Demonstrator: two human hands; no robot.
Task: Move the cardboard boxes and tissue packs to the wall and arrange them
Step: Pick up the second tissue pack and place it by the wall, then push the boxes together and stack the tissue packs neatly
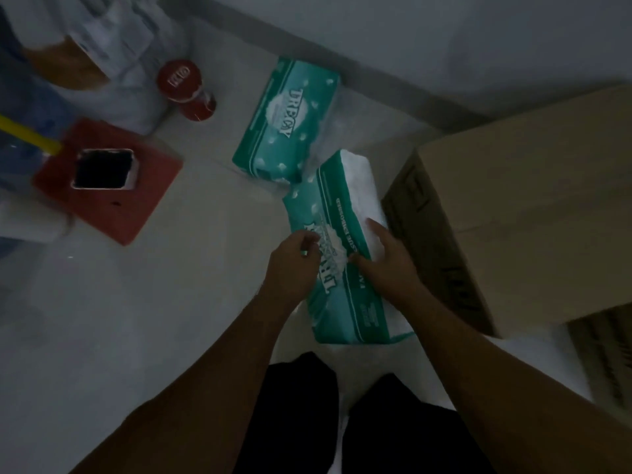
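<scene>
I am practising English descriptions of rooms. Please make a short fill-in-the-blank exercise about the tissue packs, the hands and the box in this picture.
1. Both hands, left hand and right hand, touch the nearer ____ tissue pack.
2. The far tissue pack lies on the floor near the ____.
3. The cardboard box stands to the ____ of the nearer pack.
4. The dustpan is ____ in colour.

Missing words: green; wall; right; red

A single head-worn wide-angle view looks steeply down at the floor (136, 336), close above both forearms (edges bend with the lens); the wall (444, 35) crosses the upper right of the frame
</scene>
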